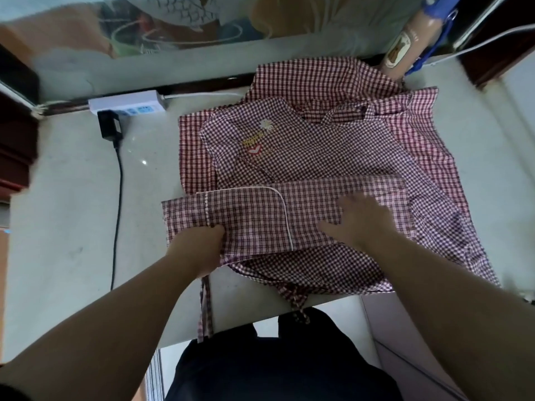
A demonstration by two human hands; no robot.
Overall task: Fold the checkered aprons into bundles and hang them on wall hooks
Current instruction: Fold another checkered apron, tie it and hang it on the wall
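Several red-and-white checkered aprons lie stacked on the pale table. On top, nearest me, lies a folded apron with white piping and a rounded pocket edge. My left hand grips its lower left edge, fingers tucked under the cloth. My right hand lies flat on its right part, fingers spread. Beneath it is a finer-checked apron with a daisy patch, and under that a darker red one. Apron ties hang over the table's front edge.
A white power strip with a black adapter and cable sits at the back left. A bottle with a blue strap stands at the back right beside a white cable. Dark wooden furniture borders the left.
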